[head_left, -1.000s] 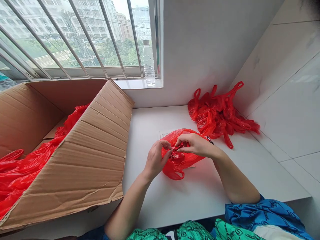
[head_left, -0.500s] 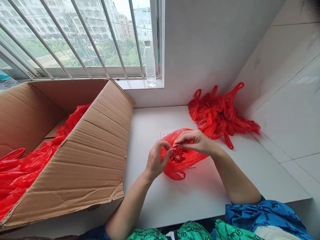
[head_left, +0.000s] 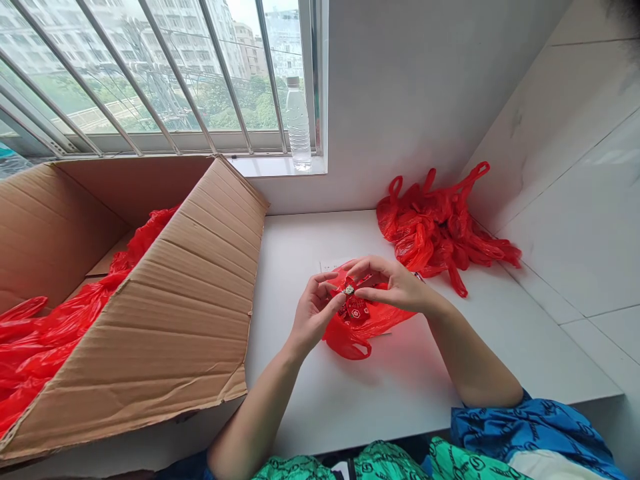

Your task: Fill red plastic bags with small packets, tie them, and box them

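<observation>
My left hand (head_left: 311, 313) and my right hand (head_left: 393, 285) meet over a red plastic bag (head_left: 383, 320) on the white tabletop. Between their fingertips is a small pale-and-dark piece (head_left: 349, 290), too small to name. The left thumb touches its lower side, and the right thumb is at its right edge. The fingers of both hands curve loosely around it. Just below, small red pieces with white markings (head_left: 357, 311) lie on the bag; their kind is unclear. The bag's handle loop (head_left: 357, 350) points toward me.
A large open cardboard box (head_left: 165, 313) with red plastic bags (head_left: 65, 340) inside stands at the left. More crumpled red bags (head_left: 435, 227) lie at the back right against the wall. A clear bottle (head_left: 299, 127) stands on the sill by the barred window. Paper (head_left: 330, 266) shows behind the bag.
The small piece between my fingertips has turned and now shows a pale face. My fingers have spread wider around it. The bag stays in nearly the same place.
</observation>
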`<control>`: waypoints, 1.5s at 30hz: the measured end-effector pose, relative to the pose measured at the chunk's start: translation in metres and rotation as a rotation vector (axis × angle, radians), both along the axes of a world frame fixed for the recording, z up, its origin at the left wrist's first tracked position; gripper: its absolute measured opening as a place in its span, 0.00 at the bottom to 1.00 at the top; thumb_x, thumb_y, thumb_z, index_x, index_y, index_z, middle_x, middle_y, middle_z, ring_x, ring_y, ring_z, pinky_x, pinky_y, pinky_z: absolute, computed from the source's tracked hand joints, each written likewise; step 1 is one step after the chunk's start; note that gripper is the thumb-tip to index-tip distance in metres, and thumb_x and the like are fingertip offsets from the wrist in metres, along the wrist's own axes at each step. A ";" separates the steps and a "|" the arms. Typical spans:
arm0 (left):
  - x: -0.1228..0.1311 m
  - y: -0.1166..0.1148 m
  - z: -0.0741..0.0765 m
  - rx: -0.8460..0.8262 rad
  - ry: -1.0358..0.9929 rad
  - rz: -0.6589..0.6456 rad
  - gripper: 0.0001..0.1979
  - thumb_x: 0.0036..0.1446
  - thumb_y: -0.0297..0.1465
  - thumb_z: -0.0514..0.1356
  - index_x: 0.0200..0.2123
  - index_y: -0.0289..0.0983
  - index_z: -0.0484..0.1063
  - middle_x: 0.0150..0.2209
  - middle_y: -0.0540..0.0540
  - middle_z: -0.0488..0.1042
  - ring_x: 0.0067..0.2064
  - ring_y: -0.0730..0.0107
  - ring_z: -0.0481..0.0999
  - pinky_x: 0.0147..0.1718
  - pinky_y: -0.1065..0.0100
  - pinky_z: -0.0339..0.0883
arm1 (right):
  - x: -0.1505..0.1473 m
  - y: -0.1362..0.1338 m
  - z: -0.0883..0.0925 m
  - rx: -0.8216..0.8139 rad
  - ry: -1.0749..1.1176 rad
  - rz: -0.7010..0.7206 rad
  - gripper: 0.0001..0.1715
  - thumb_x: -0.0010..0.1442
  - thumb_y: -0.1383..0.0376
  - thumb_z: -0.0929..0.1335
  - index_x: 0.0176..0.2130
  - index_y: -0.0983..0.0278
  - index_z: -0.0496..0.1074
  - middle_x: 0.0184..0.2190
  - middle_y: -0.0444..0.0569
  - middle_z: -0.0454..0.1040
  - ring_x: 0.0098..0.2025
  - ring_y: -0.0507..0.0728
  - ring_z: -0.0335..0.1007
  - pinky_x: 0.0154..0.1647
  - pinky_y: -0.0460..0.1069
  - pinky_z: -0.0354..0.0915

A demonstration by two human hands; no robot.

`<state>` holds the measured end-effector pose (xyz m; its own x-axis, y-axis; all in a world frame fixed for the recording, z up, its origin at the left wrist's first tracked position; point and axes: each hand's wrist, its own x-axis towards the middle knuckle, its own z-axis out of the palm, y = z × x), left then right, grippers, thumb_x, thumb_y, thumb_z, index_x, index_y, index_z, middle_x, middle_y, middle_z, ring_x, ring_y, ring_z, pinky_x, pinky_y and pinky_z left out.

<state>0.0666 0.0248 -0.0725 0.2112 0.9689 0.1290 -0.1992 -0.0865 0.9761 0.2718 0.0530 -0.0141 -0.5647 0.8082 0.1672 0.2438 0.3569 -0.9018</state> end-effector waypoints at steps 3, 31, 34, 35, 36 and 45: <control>0.001 0.001 -0.005 0.025 0.020 0.028 0.20 0.58 0.38 0.66 0.51 0.41 0.66 0.32 0.51 0.71 0.33 0.72 0.73 0.34 0.71 0.71 | -0.001 -0.002 0.001 -0.064 -0.055 -0.053 0.17 0.64 0.55 0.68 0.49 0.61 0.71 0.43 0.50 0.78 0.40 0.55 0.76 0.38 0.49 0.71; -0.001 0.002 -0.018 0.326 0.395 0.078 0.11 0.66 0.33 0.57 0.51 0.41 0.67 0.32 0.50 0.76 0.34 0.70 0.77 0.37 0.68 0.70 | -0.004 -0.004 0.000 0.142 -0.377 -0.052 0.10 0.68 0.64 0.63 0.35 0.61 0.72 0.31 0.43 0.77 0.33 0.52 0.72 0.33 0.46 0.63; -0.006 0.004 -0.017 0.464 0.613 0.204 0.08 0.67 0.32 0.54 0.47 0.42 0.71 0.38 0.47 0.77 0.40 0.66 0.76 0.43 0.62 0.68 | 0.002 -0.002 -0.005 0.283 -0.632 -0.250 0.13 0.67 0.65 0.63 0.30 0.62 0.68 0.27 0.43 0.73 0.28 0.52 0.67 0.29 0.47 0.57; -0.007 0.005 -0.016 0.510 0.705 0.237 0.08 0.67 0.33 0.54 0.45 0.42 0.72 0.42 0.45 0.77 0.44 0.64 0.76 0.46 0.60 0.67 | 0.003 -0.001 -0.007 0.312 -0.726 -0.308 0.14 0.66 0.65 0.63 0.28 0.62 0.66 0.25 0.44 0.72 0.27 0.52 0.65 0.28 0.47 0.54; -0.008 0.006 -0.016 0.547 0.795 0.252 0.08 0.67 0.33 0.54 0.43 0.43 0.73 0.46 0.44 0.75 0.48 0.62 0.74 0.49 0.57 0.65 | 0.005 0.000 -0.009 0.325 -0.804 -0.340 0.15 0.66 0.66 0.63 0.26 0.62 0.65 0.24 0.44 0.71 0.26 0.52 0.63 0.27 0.48 0.52; -0.004 0.006 -0.033 0.539 1.191 0.165 0.29 0.58 0.40 0.63 0.61 0.39 0.64 0.66 0.29 0.55 0.65 0.46 0.59 0.59 0.45 0.57 | 0.008 0.013 -0.026 0.153 -0.909 -0.355 0.15 0.56 0.76 0.62 0.22 0.62 0.62 0.20 0.44 0.65 0.22 0.52 0.57 0.26 0.49 0.50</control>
<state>0.0626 0.0311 -0.1054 0.3484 0.8800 0.3229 0.8033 -0.4578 0.3809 0.2795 0.0657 -0.0405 -0.2587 0.9615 -0.0931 0.9363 0.2258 -0.2689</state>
